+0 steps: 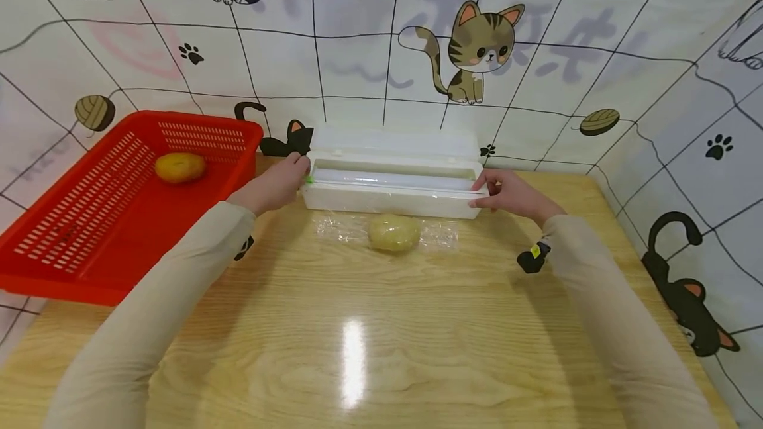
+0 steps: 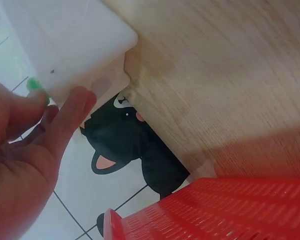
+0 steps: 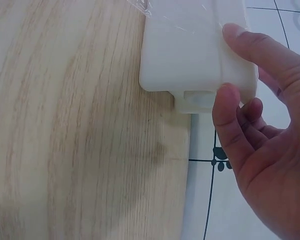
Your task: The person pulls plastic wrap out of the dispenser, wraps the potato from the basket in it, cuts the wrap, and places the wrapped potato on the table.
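A long white plastic wrap dispenser (image 1: 390, 202) stands at the back of the table, its lid (image 1: 393, 141) raised and a roll of clear wrap (image 1: 387, 179) inside. My left hand (image 1: 275, 185) holds its left end, the thumb beside a small green piece (image 2: 35, 85) in the left wrist view. At the right end, my right hand (image 1: 514, 196) grips the corner, thumb on the upper edge and forefinger against the end wall. In front of the dispenser lies a pale yellow potato (image 1: 393, 233) in clear film (image 1: 340, 227), which spreads out to both sides.
To the left is a red perforated basket (image 1: 137, 237) with one yellow potato (image 1: 180, 168) in it. Its wall comes close to my left forearm. Behind the wooden table (image 1: 387, 310) rises a white wall covering (image 1: 357, 65) with cartoon cats.
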`<move>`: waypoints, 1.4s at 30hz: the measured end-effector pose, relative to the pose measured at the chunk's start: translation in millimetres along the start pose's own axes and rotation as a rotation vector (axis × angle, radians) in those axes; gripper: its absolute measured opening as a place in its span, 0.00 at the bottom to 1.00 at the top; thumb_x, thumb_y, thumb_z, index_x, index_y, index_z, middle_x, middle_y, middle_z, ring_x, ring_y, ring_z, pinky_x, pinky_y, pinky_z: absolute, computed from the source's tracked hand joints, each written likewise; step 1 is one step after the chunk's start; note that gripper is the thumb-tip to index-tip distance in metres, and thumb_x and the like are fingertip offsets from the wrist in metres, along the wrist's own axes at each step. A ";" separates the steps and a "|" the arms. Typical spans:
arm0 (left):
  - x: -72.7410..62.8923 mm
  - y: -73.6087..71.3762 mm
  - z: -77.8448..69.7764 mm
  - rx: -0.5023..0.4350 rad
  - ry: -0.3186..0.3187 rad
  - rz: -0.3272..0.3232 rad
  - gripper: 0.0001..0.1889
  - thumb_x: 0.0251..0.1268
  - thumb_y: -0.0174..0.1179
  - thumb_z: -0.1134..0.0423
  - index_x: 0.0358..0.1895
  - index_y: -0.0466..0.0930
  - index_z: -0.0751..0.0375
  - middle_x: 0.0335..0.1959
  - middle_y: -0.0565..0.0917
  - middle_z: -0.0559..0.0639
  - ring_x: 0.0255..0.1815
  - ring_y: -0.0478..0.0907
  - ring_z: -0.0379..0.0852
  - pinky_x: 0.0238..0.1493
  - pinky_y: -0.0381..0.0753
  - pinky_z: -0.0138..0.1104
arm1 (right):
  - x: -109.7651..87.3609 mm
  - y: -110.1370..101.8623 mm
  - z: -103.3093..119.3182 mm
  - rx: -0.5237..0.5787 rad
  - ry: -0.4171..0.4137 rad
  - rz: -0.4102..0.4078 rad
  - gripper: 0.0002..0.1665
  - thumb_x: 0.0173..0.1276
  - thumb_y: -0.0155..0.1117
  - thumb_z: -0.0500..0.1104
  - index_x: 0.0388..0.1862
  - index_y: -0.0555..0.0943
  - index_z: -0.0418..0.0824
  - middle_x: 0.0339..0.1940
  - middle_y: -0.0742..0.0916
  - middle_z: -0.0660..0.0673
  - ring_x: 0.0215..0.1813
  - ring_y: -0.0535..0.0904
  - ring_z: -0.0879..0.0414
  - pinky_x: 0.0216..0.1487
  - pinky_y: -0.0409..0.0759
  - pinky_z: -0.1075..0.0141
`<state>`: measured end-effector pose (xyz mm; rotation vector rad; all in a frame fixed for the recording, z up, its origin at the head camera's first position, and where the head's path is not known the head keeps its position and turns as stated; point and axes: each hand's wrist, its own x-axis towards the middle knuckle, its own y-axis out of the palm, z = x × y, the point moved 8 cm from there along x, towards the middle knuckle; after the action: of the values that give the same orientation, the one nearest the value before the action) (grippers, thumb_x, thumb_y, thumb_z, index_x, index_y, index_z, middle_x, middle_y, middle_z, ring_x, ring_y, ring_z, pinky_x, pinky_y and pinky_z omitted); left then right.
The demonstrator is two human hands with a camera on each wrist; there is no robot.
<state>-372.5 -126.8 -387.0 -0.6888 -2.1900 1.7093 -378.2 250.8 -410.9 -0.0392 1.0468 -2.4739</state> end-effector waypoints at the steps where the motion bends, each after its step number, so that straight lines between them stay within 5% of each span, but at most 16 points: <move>1: -0.5 -1.6 0.4 -0.008 0.003 -0.011 0.14 0.63 0.56 0.79 0.48 0.65 0.72 0.43 0.69 0.64 0.40 0.71 0.58 0.46 0.79 0.43 | 0.2 -0.1 -0.1 0.001 0.001 -0.003 0.19 0.63 0.70 0.41 0.48 0.76 0.33 0.26 0.70 0.42 0.28 0.70 0.51 0.33 0.78 0.59; 6: -4.0 -4.4 2.1 -0.064 -0.001 -0.044 0.10 0.68 0.55 0.70 0.47 0.67 0.70 0.41 0.70 0.62 0.40 0.70 0.57 0.46 0.77 0.43 | -1.1 1.6 2.0 -0.028 -0.007 -0.020 0.18 0.63 0.70 0.42 0.47 0.76 0.35 0.26 0.70 0.42 0.27 0.70 0.51 0.31 0.76 0.61; 12: -5.9 -1.2 -3.8 -0.035 -0.040 -0.070 0.25 0.63 0.64 0.50 0.52 0.68 0.64 0.43 0.70 0.58 0.39 0.69 0.54 0.35 0.77 0.42 | -4.4 2.4 10.2 -0.096 -0.065 -0.074 0.15 0.63 0.71 0.42 0.44 0.77 0.36 0.25 0.70 0.43 0.28 0.64 0.50 0.29 0.63 0.63; 20: -4.1 -2.9 -13.4 0.072 0.007 -0.148 0.20 0.61 0.67 0.56 0.48 0.71 0.62 0.39 0.71 0.55 0.40 0.67 0.54 0.40 0.70 0.44 | -15.0 6.8 20.0 -0.138 -0.098 -0.114 0.29 0.65 0.69 0.45 0.58 0.69 0.36 0.29 0.72 0.42 0.30 0.65 0.51 0.33 0.65 0.62; 30: -15.2 -2.0 -25.4 0.067 0.071 -0.241 0.14 0.63 0.65 0.62 0.47 0.73 0.61 0.45 0.72 0.58 0.48 0.64 0.57 0.49 0.66 0.50 | -31.4 21.2 26.8 -0.090 -0.205 -0.089 0.11 0.66 0.67 0.38 0.43 0.77 0.37 0.30 0.75 0.45 0.26 0.67 0.54 0.26 0.67 0.67; 42: -19.2 6.9 -32.4 0.052 0.098 -0.163 0.10 0.61 0.66 0.64 0.41 0.76 0.61 0.38 0.80 0.54 0.44 0.69 0.56 0.48 0.61 0.50 | -37.2 41.6 24.5 0.200 -0.137 0.118 0.17 0.70 0.55 0.27 0.57 0.75 0.32 0.54 0.78 0.33 0.29 0.77 0.43 0.35 0.80 0.53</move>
<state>-338.9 -108.8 -383.8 -0.5532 -2.0665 1.6101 -323.6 224.3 -416.7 -0.0812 0.7213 -2.4175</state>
